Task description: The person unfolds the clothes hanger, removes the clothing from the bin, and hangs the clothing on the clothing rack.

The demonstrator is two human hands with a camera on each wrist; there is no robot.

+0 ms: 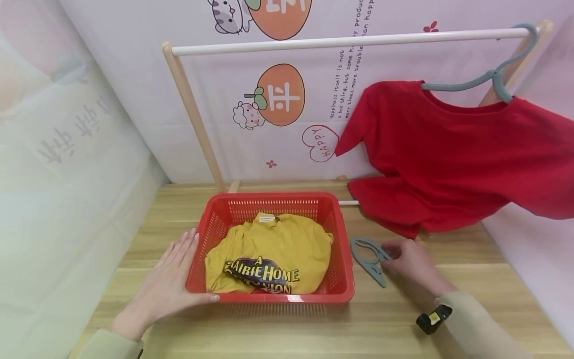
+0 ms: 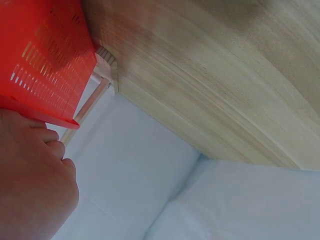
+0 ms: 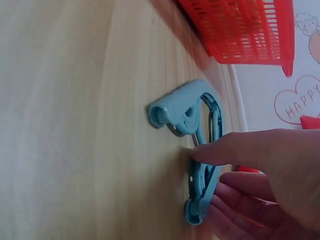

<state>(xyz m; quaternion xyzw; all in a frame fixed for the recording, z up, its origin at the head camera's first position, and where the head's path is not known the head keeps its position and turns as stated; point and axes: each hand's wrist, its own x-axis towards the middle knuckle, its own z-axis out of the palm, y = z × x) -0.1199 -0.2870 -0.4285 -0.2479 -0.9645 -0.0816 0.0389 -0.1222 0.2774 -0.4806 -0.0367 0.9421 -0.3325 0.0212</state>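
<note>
Hanger of folded blue-grey plastic is lying on the pale wood-grain tabletop, just right of the red perforated plastic basket. Grip: with our right hand we are pinching it, thumb on one side, fingers on the other. Our left hand is resting along the basket's left side, fingers straight, thumb touching the near rim; we are clutching nothing there. Handling, by judgement: we are expecting a light, stiff piece, perhaps slightly slippery, its folding joint being the likeliest weak spot. We are favouring a hold on an arm, clear of that joint. Materials: we are noting channelled, open-looped plastic with rounded ends. Inside the basket, a crumpled yellow printed T-shirt is looking soft. From the slim white rail, a draped red fabric T-shirt is hanging on an unfolded blue-grey hanger.
</note>
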